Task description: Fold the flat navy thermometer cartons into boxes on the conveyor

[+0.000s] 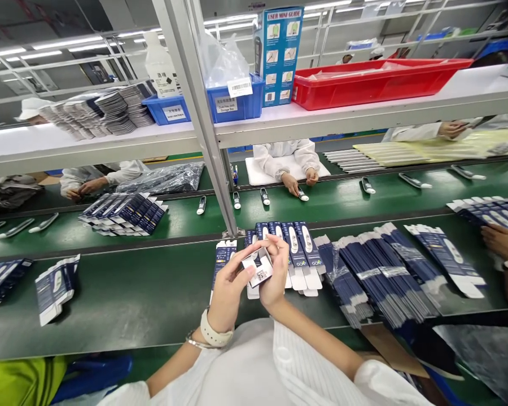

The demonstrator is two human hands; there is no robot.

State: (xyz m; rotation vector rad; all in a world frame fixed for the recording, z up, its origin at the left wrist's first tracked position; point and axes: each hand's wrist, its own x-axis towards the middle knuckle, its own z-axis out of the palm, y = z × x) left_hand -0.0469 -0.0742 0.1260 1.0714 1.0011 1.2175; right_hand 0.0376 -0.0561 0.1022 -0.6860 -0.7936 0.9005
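A small carton (258,269) is held between both my hands, its end turned toward me. A white flap with a printed square code shows there, and the inside is partly visible. My left hand (231,282) grips the carton's left side, thumb near the flap. Around its right side and top curls my right hand (278,270). Just beyond my hands, several dark blue printed boxes (307,242) stand in a row with white flaps toward me. Another blue box (225,256) is left of them, partly hidden by my left hand.
Bundles of flattened cartons (381,276) lie right of the boxes. White-and-dark handheld devices (265,196) sit along the green belt, where a co-worker's hand (290,184) touches one. A metal post (211,124) rises ahead, and a shelf carries a red tray (376,84).
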